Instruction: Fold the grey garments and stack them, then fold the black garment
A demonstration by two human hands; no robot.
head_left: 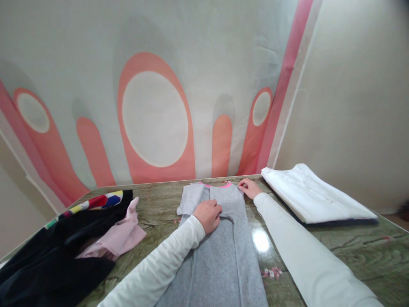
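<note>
A grey garment [220, 260] with a pink neckline lies spread along the table in front of me, its neck toward the far edge. One short sleeve is laid across its upper part, and a second sticks out at the left. My left hand [208, 214] rests on the chest area with its fingers curled down on the cloth; the fingertips are partly hidden. At the right shoulder of the garment, my right hand [250, 188] pinches the edge of the cloth between thumb and fingers.
A stack of folded white clothes [316, 196] lies at the right, a dark piece under it. To the left are a crumpled black garment [60, 251] with a multicoloured band and a pink cloth [119, 236]. The wood-patterned table [159, 204] ends at a wall with a printed hanging.
</note>
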